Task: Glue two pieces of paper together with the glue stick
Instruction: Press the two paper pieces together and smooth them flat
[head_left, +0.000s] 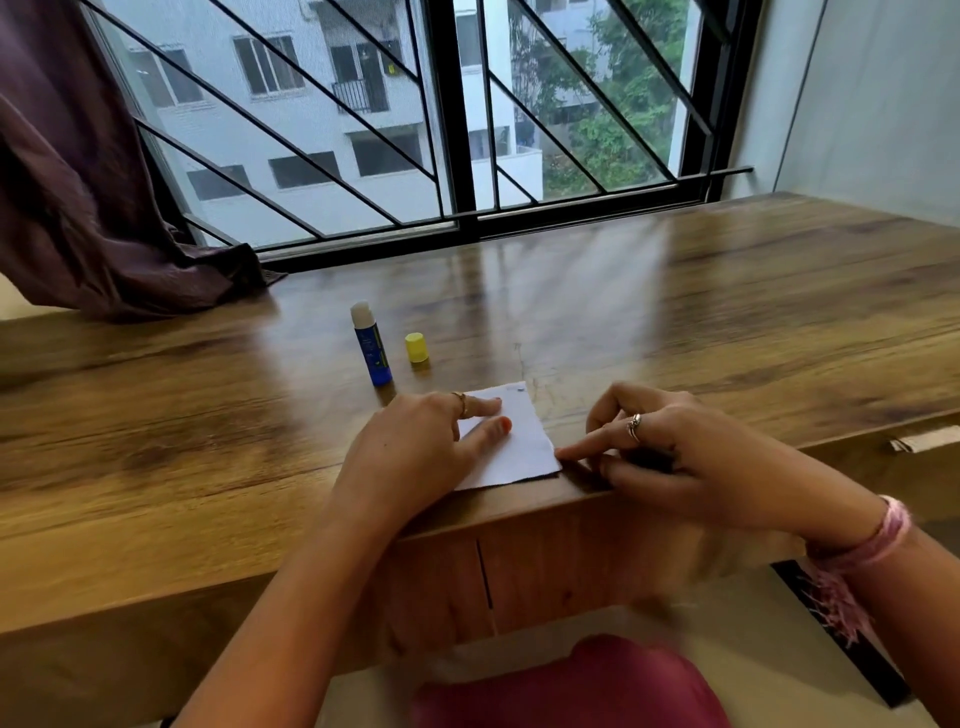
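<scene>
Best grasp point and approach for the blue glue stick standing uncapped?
Grip the blue glue stick around its blue barrel, mid-height, probably coming from the left side. It stands upright on the wooden table with its white glue tip exposed on top, so avoid the top. The small yellow cap stands close on its right.

White paper (519, 441) flat; uncapped glue stick (371, 347) upright.

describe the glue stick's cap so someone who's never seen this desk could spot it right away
Start at the wooden desk under the barred window and look just beyond the white paper that both hands press down. An uncapped blue glue stick stands there, and the cap sits upright just to its right, apart from it. It is the only yellow thing, short and stubby.
</scene>
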